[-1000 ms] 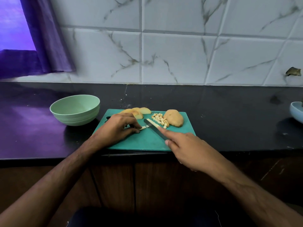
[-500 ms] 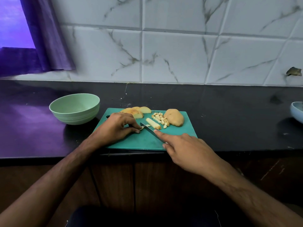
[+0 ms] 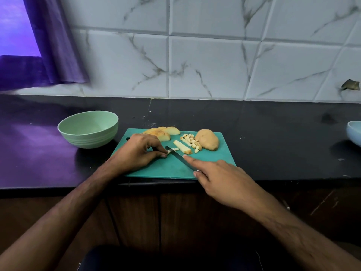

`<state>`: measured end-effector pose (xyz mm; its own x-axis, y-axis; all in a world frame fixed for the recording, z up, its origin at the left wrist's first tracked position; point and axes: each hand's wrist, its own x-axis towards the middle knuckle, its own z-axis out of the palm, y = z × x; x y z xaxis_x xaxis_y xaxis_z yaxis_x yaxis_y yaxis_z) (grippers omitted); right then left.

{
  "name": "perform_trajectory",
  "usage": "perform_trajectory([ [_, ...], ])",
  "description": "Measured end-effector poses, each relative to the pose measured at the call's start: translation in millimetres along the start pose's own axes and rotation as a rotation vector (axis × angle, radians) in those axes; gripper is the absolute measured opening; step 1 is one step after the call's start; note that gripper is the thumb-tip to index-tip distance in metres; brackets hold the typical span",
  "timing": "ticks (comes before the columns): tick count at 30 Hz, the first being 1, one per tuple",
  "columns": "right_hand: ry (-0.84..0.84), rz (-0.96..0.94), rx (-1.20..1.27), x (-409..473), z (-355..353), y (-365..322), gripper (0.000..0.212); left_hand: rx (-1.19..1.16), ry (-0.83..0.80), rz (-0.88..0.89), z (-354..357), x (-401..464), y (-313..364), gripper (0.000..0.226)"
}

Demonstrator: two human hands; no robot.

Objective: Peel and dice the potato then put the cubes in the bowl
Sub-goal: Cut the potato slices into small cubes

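On the teal cutting board my left hand pinches a thin potato strip with its fingertips. My right hand grips a knife, forefinger along the spine, and the blade lies across that strip. A loose potato stick lies just right of the blade. Several small cubes are piled beside a potato half, dome up. Potato slices lie at the board's back, partly behind my left hand. The green bowl stands left of the board and looks empty.
The board sits at the front edge of a black counter. A pale blue dish is cut off at the right edge. A marble-tiled wall rises behind, and a purple curtain hangs at the far left.
The knife has shifted left from the loose stick to the strip under my left fingertips. My left hand has stayed in place on the strip.
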<state>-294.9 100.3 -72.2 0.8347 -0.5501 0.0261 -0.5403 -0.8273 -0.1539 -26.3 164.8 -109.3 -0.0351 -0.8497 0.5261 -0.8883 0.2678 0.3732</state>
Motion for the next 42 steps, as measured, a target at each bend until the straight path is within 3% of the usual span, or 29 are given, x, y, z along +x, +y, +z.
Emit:
perform_trajectory([
  [11, -0.032, 0.011, 0.031, -2.3, 0.6, 1.3, 0.052, 0.044, -0.014, 0.038, -1.8, -0.1, 5.1, 0.005],
  [17, 0.054, -0.003, -0.187, -6.1, -0.1, -4.9, 0.054, 0.052, -0.002, 0.037, -1.7, -1.0, 6.1, 0.005],
  [24, 0.000, -0.005, 0.080, -1.5, -10.1, 0.4, 0.051, 0.063, -0.008, 0.027, -2.4, -0.1, 7.2, 0.006],
  [32, -0.090, -0.011, 0.105, -2.2, 0.4, -2.3, 0.052, 0.067, -0.005, 0.040, -1.3, 0.9, 5.1, 0.005],
  [37, 0.002, -0.013, -0.117, -2.9, 1.2, -5.1, 0.054, 0.065, 0.000, 0.037, -1.2, -0.1, 4.6, 0.006],
  [42, 0.007, -0.011, 0.079, 1.4, -11.1, -1.9, 0.051, 0.084, 0.009, 0.001, -1.8, -0.1, 8.4, 0.008],
])
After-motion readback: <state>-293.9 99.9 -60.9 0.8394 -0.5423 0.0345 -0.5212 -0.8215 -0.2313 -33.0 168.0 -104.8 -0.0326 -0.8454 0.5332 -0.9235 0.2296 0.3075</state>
